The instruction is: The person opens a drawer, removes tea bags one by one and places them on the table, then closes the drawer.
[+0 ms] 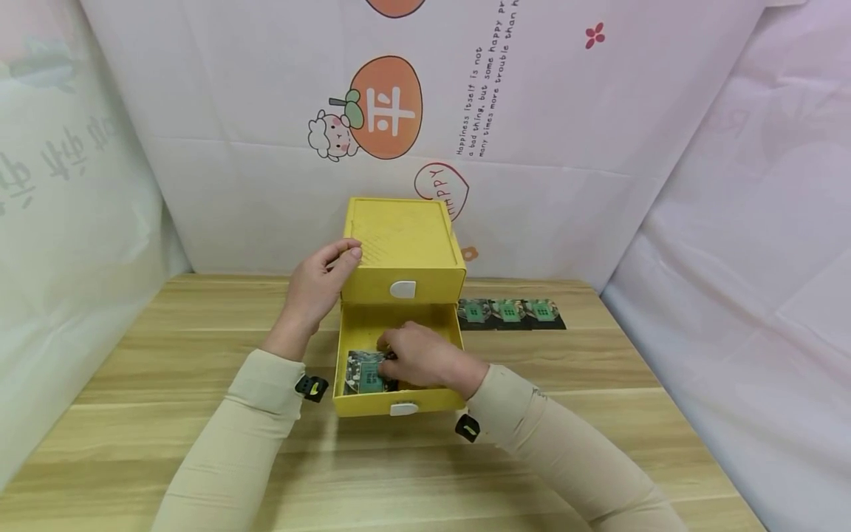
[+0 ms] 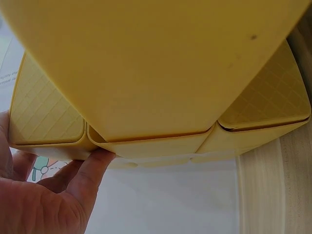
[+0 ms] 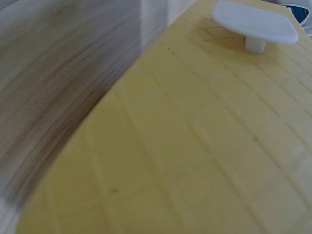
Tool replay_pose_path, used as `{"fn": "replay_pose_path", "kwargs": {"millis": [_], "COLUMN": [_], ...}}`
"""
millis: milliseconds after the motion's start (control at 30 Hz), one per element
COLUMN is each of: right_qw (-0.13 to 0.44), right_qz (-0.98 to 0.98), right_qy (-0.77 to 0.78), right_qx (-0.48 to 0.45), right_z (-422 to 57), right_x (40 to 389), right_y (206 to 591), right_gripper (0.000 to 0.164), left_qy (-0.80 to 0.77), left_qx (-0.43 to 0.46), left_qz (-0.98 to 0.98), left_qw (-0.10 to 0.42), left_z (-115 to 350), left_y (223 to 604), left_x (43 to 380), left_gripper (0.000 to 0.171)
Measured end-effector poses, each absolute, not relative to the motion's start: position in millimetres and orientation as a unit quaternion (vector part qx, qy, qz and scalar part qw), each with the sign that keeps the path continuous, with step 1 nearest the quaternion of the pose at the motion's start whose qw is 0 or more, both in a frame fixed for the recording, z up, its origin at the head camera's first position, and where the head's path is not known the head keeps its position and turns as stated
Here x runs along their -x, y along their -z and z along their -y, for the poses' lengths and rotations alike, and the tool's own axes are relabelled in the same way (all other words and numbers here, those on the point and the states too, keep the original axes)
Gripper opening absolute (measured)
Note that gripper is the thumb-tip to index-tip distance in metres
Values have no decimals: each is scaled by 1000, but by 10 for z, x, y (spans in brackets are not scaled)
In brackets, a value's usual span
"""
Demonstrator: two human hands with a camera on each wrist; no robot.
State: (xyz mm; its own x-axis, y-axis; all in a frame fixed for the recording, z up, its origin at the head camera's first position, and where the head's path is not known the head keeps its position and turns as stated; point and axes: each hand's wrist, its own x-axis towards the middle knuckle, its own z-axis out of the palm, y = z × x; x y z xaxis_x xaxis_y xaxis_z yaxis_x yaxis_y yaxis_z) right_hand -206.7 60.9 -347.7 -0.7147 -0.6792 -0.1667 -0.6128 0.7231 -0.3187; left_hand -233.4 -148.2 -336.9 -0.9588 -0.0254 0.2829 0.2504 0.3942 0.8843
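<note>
A yellow cabinet [image 1: 403,229] stands on the table with one drawer [image 1: 399,401] pulled out beneath its top drawer. My left hand [image 1: 319,281] grips the cabinet's upper left front corner. In the left wrist view, the fingers [image 2: 90,175] lie against its side wall. My right hand [image 1: 425,355] reaches inside the pulled-out drawer, its fingers bent. There it holds the right side of a green and dark picture card [image 1: 364,371] at the drawer's left front, the thumb over the card's face and the other fingertips partly hidden. The right wrist view shows only the drawer's patterned front [image 3: 195,136] and white handle [image 3: 253,22].
Three similar cards [image 1: 508,314] lie in a row on the wooden table [image 1: 199,414], right of the cabinet. A white printed cloth [image 1: 266,199] hangs close behind it, and white sheets [image 1: 751,244] enclose both sides. The pulled-out drawer juts toward me.
</note>
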Motion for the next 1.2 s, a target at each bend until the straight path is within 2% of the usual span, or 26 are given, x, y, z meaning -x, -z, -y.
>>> {"fn": "replay_pose_path", "kwargs": {"millis": [500,733,900,1200], "right_qw": [120,171,205,191], "right_qz": [-914,-894,-872,-861], "right_qy": [161,228,266,319], "right_qx": [352,347,356,347], "right_z": [-657,-693,-736,-818], "right_x": [2083,2074,2086,2051], "right_y": [3453,3434,3426,3394], "right_gripper": [22,11,15,9], "left_qy": [553,549,549,548], "left_qx": [64,63,63,65], "left_qz": [822,824,824,824], "left_qw": [125,124,124,125], "left_z": [1482,1478,1472,1474], "left_y": [3371,3362,3353,3350], "left_x": [2323,2319,2313,2311], "left_gripper": [57,57,57,57]}}
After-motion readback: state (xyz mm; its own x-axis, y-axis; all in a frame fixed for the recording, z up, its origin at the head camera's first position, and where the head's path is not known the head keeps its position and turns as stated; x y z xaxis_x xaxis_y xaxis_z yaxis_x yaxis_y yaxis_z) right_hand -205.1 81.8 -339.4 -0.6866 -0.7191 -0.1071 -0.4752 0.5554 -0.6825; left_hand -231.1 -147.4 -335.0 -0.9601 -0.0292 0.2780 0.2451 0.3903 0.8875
